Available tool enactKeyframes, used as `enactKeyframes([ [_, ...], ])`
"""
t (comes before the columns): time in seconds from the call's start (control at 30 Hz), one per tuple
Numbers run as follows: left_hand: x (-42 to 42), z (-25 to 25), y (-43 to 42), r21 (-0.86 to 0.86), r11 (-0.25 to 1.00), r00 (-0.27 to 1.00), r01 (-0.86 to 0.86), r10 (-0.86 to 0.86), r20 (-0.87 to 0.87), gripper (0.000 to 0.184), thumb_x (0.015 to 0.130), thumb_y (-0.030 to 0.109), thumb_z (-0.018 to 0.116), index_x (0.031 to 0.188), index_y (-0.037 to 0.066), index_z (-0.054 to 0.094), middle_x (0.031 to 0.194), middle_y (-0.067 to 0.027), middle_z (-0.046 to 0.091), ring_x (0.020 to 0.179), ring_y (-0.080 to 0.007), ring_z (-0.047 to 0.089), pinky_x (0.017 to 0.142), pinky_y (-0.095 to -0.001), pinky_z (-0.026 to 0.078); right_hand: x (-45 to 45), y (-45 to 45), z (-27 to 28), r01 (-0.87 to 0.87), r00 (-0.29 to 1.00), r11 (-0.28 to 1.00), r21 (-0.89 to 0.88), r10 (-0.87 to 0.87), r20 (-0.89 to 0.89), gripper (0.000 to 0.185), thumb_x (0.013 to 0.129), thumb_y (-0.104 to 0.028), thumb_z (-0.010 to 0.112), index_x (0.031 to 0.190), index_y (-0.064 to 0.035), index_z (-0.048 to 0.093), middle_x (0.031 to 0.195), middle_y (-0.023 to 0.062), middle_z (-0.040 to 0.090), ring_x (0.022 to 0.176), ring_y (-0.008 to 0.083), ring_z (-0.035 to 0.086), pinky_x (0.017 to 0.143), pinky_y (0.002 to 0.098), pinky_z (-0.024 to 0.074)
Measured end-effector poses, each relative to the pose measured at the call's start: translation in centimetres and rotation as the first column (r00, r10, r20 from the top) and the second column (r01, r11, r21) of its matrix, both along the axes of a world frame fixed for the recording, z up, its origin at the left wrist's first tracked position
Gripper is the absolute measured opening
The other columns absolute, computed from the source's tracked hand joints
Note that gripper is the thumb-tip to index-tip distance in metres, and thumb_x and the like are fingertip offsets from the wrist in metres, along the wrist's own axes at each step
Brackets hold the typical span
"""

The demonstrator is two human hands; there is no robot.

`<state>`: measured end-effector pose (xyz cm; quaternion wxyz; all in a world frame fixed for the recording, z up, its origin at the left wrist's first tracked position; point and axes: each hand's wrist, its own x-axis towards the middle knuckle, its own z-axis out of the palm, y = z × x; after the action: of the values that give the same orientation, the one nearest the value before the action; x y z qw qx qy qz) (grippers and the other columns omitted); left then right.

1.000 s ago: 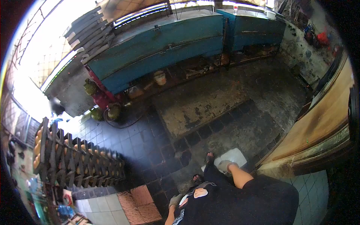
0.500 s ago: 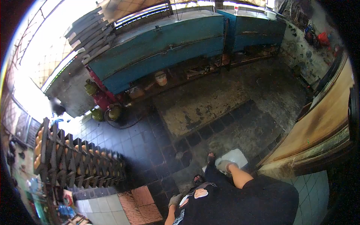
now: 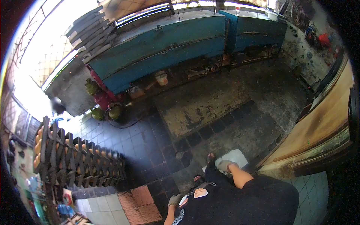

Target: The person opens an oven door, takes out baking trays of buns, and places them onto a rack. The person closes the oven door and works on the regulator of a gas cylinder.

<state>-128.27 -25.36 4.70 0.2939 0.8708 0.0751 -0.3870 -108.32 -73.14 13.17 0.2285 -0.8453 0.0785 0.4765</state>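
The head camera looked down over some black clothes (image 3: 258,202) at a dark floor (image 3: 210,127). The right hand (image 3: 224,165), in a glove, was much nearer than the other to a flat white thing (image 3: 237,155) that lay low down by the floor. From that hand, most of the white thing showed just ahead and to the right, and the hand hid part of its near edge. Its long way ran on a slant, from low on the left to higher on the right. I could not tell if the two touched, or if the fingers were wide, narrow or holding something. One foot (image 3: 210,156) was just left of the hand. The left hand (image 3: 174,200), gloved too, was lower and well off to the left, beside the clothes; its fingers were too hard to see to tell how they were. Farther left stood a rack (image 3: 60,157) with round tan things (image 3: 37,149), well apart from both hands.
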Motion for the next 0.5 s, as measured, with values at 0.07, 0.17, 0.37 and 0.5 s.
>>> enactKeyframes([
  [0.07,0.0,0.0,-0.1,0.001,1.0,1.0,-0.02,0.02,-0.009,0.05,0.103,0.051,0.06,0.14,0.024,0.078,0.153,-0.0279,0.066,0.14,-0.0499,0.062,0.115,-0.0504,0.052,0.3,0.0,0.1,0.012,0.999,1.0,-0.002,-0.012,-0.032,0.057,0.098,-0.046,0.068,0.143,-0.012,0.077,0.144,0.0123,0.077,0.127,0.0334,0.074,0.108,0.0466,0.0563],
  [0.17,0.2,0.4,-0.2,0.003,0.998,0.997,-0.067,0.067,-0.023,0.051,0.102,0.05,0.061,0.141,0.023,0.078,0.152,-0.028,0.067,0.139,-0.05,0.063,0.114,-0.0507,0.052,0.4,0.3,1.2,0.038,0.997,0.999,-0.011,-0.039,-0.066,0.057,0.098,-0.045,0.068,0.144,-0.0127,0.076,0.144,0.012,0.077,0.126,0.0336,0.074,0.107,0.0468,0.0569],
  [0.37,0.2,1.4,0.0,0.009,0.996,0.995,0.086,-0.086,0.048,0.047,0.102,0.048,0.062,0.134,0.019,0.081,0.151,-0.027,0.068,0.133,-0.0485,0.067,0.109,-0.0489,0.055,0.4,0.5,1.6,0.048,0.996,0.999,-0.017,-0.049,-0.068,0.058,0.099,-0.046,0.067,0.146,-0.0133,0.074,0.143,0.012,0.077,0.126,0.0339,0.074,0.107,0.047,0.0568],
  [0.5,-0.2,0.0,-0.6,-0.026,0.964,0.964,-0.266,0.265,-0.029,0.052,0.097,0.05,0.068,0.128,0.011,0.082,0.145,-0.0268,0.072,0.131,-0.0446,0.07,0.105,-0.0472,0.055,0.5,0.3,0.5,0.002,0.998,1.0,-0.019,-0.003,-0.065,0.057,0.101,-0.047,0.065,0.146,-0.0127,0.074,0.147,0.012,0.076,0.13,0.0346,0.073,0.109,0.0478,0.0563],
])
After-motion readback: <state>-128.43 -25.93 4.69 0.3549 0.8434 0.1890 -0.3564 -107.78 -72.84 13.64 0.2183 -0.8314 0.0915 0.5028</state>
